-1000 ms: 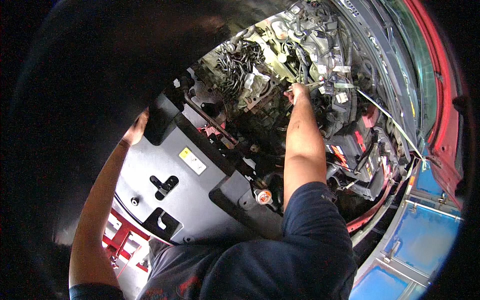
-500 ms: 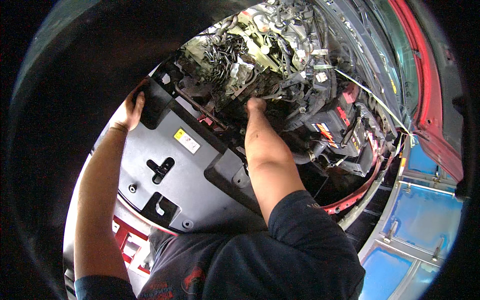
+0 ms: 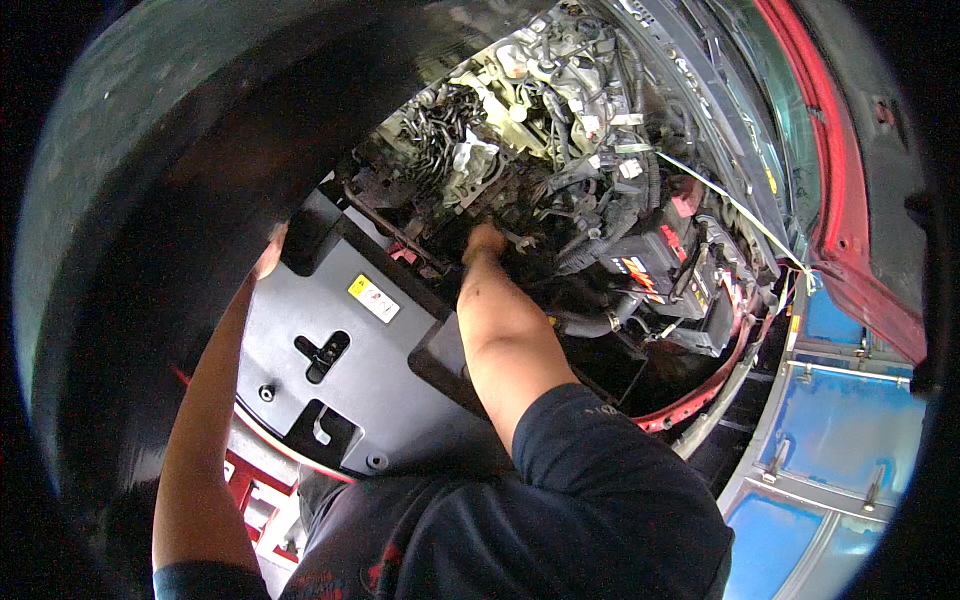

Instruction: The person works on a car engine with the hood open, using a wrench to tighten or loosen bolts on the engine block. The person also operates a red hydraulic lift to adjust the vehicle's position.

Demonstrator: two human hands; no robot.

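Note:
My left hand (image 3: 271, 252) is at the far left corner of the grey plastic radiator cover (image 3: 280, 340). A dark shape covers most of that hand, so its fingers barely show. Deep in the engine bay, beyond the cover, is my right hand (image 3: 486, 241). Its fingers are hidden among dark parts, and what they touch cannot be made out. Just above it lies the exposed engine (image 3: 480, 150), with metal parts and hoses. A battery (image 3: 655, 265) with red and white markings sits to the right of my right forearm.
The dark underside of the hood (image 3: 200, 150) fills the upper left. Along the right run a red body edge (image 3: 690, 390) and a pale cord (image 3: 735, 205). Wiring and a corrugated hose (image 3: 590, 255) crowd the bay. Blue panels (image 3: 840, 420) stand at the right.
My right hand has shifted left and nearer to me within the engine bay. The view has moved slightly, and the dark shape now hides more of my left hand.

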